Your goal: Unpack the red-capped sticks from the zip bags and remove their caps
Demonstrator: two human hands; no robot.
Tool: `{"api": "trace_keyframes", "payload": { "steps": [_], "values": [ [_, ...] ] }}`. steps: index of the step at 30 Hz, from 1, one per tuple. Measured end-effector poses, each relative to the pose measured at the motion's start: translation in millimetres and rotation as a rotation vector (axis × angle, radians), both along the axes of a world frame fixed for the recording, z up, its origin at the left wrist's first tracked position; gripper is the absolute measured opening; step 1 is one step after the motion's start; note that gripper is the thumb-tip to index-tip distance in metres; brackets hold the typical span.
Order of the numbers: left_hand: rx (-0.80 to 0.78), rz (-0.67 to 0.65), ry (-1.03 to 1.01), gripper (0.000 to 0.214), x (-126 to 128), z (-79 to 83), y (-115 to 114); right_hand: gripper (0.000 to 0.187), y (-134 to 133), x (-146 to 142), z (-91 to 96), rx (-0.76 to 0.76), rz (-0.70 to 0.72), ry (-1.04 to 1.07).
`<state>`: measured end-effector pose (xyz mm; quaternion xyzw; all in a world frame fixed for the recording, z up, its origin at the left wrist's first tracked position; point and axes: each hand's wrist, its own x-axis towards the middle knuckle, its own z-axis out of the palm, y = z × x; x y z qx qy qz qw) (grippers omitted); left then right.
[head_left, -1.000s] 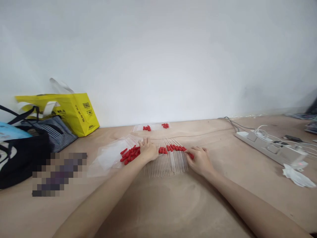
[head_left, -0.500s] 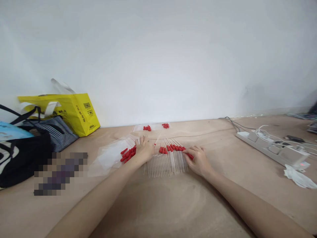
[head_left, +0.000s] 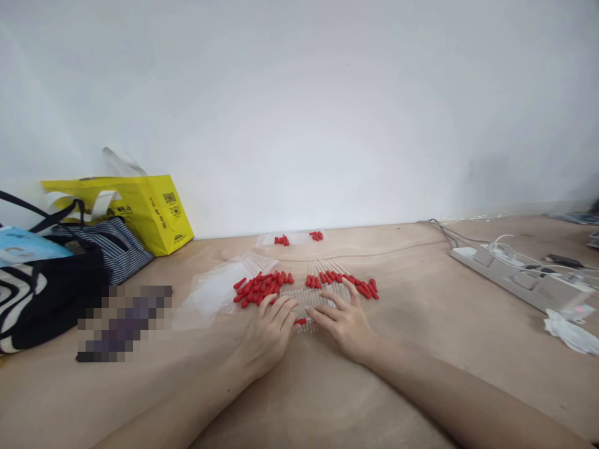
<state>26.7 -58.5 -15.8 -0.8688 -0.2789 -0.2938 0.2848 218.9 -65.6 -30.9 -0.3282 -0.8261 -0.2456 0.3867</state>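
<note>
My left hand (head_left: 274,321) pinches a red rubber bulb (head_left: 301,322), which lies sideways between my two hands. My right hand (head_left: 346,321) faces it, its thumb and index finger closed on what looks like a thin glass tube; the fingers partly hide it. Under and behind both hands lies a row of clear glass tubes (head_left: 304,299). Beyond the row, droppers with red bulbs (head_left: 334,277) fan out, their thin stems pointing away from me. A heap of loose red bulbs (head_left: 259,289) lies beyond my left hand.
Clear plastic bags (head_left: 203,296) lie left of the heap. Another bag with red bulbs (head_left: 281,240) is near the wall. A yellow bag (head_left: 163,212), a striped pouch (head_left: 124,246) and a black bag (head_left: 70,287) stand left. A power strip (head_left: 515,280) with cables and a crumpled tissue (head_left: 571,333) lie right.
My left hand has come nearer from the bulb heap with a red bulb. My right hand has left the droppers at the right and moved left over the glass tubes.
</note>
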Motion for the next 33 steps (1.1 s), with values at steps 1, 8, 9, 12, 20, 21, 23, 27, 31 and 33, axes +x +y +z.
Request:
{"api": "trace_keyframes", "payload": {
  "steps": [1,8,9,12,20,21,23,27,31,33],
  "values": [
    [-0.017,-0.012,-0.005,0.025,1.5,1.0,-0.3,0.017,1.0,-0.3,-1.2,0.010,0.013,-0.001],
    [-0.232,-0.066,-0.054,0.024,6.1,-1.7,2.0,0.022,-2.4,-0.6,0.0,0.022,0.059,0.032],
    [-0.242,-0.072,-0.051,0.025,5.5,-1.7,1.7,0.023,-3.4,-0.2,0.1,0.014,0.063,0.027],
    [-0.240,-0.054,-0.021,0.025,2.3,0.4,-0.9,0.025,-5.5,0.6,-0.2,0.000,0.064,0.013],
    [-0.189,-0.003,0.006,0.028,-6.5,2.4,-5.2,0.021,-7.0,0.6,2.4,0.008,0.103,0.032],
    [-0.195,-0.001,-0.007,0.028,-8.4,2.1,-4.8,0.021,-7.1,2.2,3.2,0.003,0.097,0.040],
    [-0.228,0.028,-0.046,0.027,-13.3,2.0,-3.3,0.019,-6.8,6.5,4.7,-0.016,0.052,0.062],
    [-0.333,0.120,-0.195,0.026,-26.3,6.9,4.3,0.017,-3.3,15.9,5.8,-0.078,-0.063,0.046],
    [-0.452,0.246,-0.372,0.023,-41.9,18.8,24.0,0.030,4.3,25.3,4.9,-0.247,-0.240,0.078],
    [-0.511,0.378,-0.451,0.022,-48.8,24.4,37.3,0.034,8.9,31.3,3.8,-0.337,-0.317,0.105]
  ]
}}
